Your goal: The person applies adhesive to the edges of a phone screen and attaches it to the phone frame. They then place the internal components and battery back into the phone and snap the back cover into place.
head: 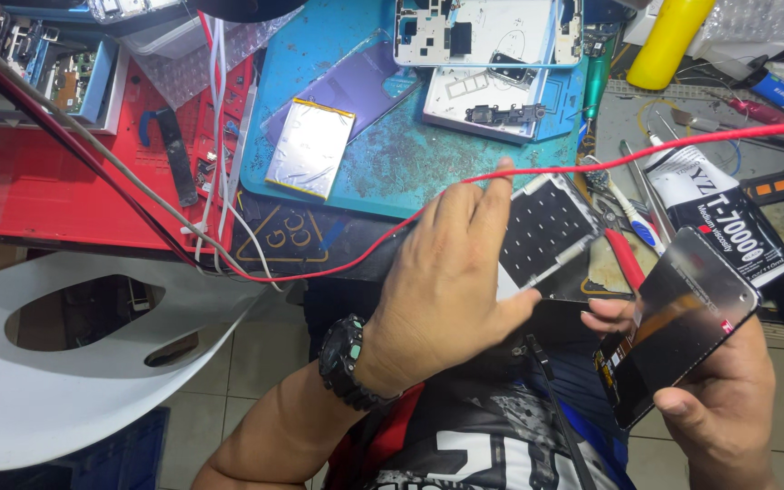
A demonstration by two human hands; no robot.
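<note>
Hands work close together at lower right of the frame: the left hand [446, 290] pinches a thin rectangular panel with a black dotted face [546, 231], while the right hand [728, 408] grips a dark glossy phone screen [682, 318] just beside it. Judged so, parts are being separated or compared; careful, flat handling comes next. Above lies a scuffed teal mat [410, 172] on the worktop.

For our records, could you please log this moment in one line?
left hand: holds gridded panel | right hand: holds dark screen
</note>
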